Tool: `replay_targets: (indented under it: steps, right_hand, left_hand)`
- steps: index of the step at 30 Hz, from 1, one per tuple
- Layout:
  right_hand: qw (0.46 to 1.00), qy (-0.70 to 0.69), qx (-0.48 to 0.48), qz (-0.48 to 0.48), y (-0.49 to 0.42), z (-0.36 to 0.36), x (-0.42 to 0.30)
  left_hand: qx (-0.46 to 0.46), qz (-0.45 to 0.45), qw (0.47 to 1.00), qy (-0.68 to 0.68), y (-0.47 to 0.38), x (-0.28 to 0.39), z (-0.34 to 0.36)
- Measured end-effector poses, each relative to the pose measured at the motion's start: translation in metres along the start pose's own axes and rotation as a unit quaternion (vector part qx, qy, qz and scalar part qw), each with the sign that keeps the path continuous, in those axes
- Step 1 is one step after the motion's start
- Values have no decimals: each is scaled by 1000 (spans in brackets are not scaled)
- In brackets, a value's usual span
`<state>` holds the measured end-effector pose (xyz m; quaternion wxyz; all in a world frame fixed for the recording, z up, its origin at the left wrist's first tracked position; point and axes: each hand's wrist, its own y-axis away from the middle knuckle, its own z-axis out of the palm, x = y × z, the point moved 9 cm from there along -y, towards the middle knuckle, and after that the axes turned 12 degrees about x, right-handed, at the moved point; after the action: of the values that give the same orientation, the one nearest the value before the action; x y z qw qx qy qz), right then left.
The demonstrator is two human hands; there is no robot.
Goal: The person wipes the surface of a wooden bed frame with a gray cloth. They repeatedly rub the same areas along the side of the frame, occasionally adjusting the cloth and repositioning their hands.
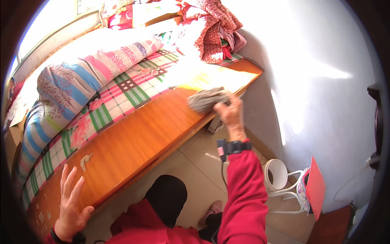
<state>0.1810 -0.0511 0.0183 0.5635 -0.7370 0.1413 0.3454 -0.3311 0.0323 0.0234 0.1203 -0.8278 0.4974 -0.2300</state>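
A crumpled grey cloth [205, 100] is in the grip of my right hand [230, 111], against the wooden ledge [146, 131] along the bed's edge. The cloth is slightly blurred. A black strap with a small device circles my right wrist. My left hand [70, 204] has its fingers spread above the near left part of the ledge and holds nothing. Whether its palm touches the wood I cannot tell. Just beyond it the ledge carries a pale worn patch [85, 161].
A plaid floral sheet [134, 87] covers the bed, with a rolled striped quilt [70, 88] and a heap of red patterned fabric [207, 33] on it. A white bucket [276, 174] and a white-framed chair [300, 195] stand on the tiled floor by the wall [329, 122].
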Motion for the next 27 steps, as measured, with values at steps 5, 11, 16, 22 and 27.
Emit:
replay_targets:
  steps: [5,11,16,22,27]
  right_hand:
    - [979,-67,115,153,-90,-50,100]
    - [866,479,-132,62,-116,2,169]
    - [923,355,-126,-71,-82,35,101]
    - [955,57,-207,-203,30,107,-61]
    - [925,32,-300,-231,78,108,-92]
  left_hand:
    - [42,-55,997,-25,25,-13,13]
    - [70,-69,995,5,19,-14,11]
    - [53,-64,996,12,16,-7,13]
    - [87,-35,995,-25,19,2,9]
    - [97,-28,995,-29,21,2,8]
